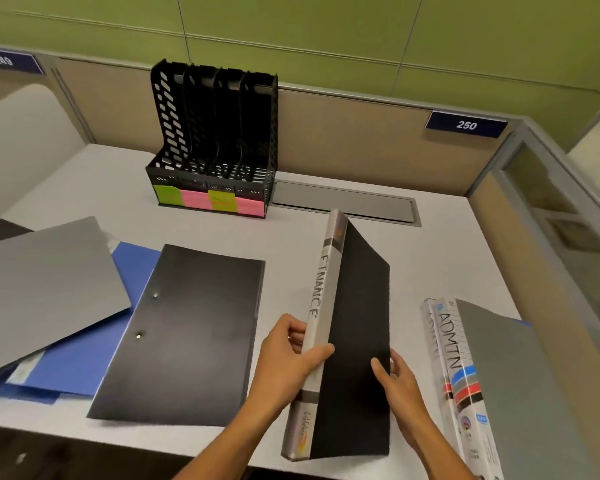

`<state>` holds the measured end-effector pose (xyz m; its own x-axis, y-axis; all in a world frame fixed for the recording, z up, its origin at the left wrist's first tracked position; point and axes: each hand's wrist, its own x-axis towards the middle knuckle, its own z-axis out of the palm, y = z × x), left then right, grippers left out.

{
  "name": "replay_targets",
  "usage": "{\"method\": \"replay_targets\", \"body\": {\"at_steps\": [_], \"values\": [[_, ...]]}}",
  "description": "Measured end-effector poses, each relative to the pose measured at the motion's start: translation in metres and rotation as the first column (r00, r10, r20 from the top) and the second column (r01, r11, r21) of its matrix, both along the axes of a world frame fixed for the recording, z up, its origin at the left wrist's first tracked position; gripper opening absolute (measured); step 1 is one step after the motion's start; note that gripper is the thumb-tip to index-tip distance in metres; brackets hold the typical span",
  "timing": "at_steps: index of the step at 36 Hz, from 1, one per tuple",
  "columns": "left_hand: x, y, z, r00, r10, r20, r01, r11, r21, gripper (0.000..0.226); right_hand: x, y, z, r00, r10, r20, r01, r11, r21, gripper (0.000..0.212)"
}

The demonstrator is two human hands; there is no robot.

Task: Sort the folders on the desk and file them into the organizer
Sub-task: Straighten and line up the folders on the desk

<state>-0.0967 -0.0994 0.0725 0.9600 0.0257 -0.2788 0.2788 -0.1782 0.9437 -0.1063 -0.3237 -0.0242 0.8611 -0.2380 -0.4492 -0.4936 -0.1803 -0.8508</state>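
A black folder (355, 306) with a grey spine lettered FINANCE is held tilted above the desk's front edge. My left hand (288, 358) grips its spine, thumb across the front. My right hand (397, 379) holds its right edge from underneath. The black slotted organizer (215, 133) stands at the back, several slots empty, with green and pink sticky notes along its base. Another black folder (184, 334) lies flat left of my hands. A grey folder (45, 282) overlaps a blue folder (84, 362) at far left. A grey folder marked ADMIN (492, 375) lies at right.
The grey desk (291, 233) is fenced by tan cubicle partitions with number plates 249 and 250 (466, 125). A grey cable cover (343, 200) is set into the desk right of the organizer. A partition wall (548, 258) runs along the right side.
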Motion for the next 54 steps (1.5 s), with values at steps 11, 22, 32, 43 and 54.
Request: {"method": "replay_targets", "body": {"at_steps": [11,22,32,43,54], "values": [[0.011,0.023,-0.053,0.978,-0.134,-0.158,0.152,0.983,0.106,0.046,0.000,0.015,-0.016,0.967,-0.241,-0.081,0.198,0.913,-0.357,0.074],[0.003,0.047,-0.097,0.908,-0.319,-0.271,0.392,0.876,0.281,0.066,0.003,0.034,-0.025,0.969,-0.222,-0.108,0.113,0.789,-0.604,0.070],[0.007,0.070,-0.099,0.925,-0.300,-0.234,0.372,0.843,0.389,0.056,0.004,0.040,-0.022,0.953,-0.242,-0.182,0.040,0.697,-0.716,0.068],[-0.044,0.082,-0.097,0.940,-0.314,-0.132,0.337,0.802,0.493,0.043,-0.003,0.077,-0.001,0.989,0.142,-0.029,-0.126,0.746,-0.654,0.075],[-0.070,0.097,-0.083,0.983,-0.181,-0.009,0.159,0.834,0.528,0.038,-0.037,0.137,0.005,0.852,0.523,-0.019,-0.455,0.723,-0.520,0.077]]}}
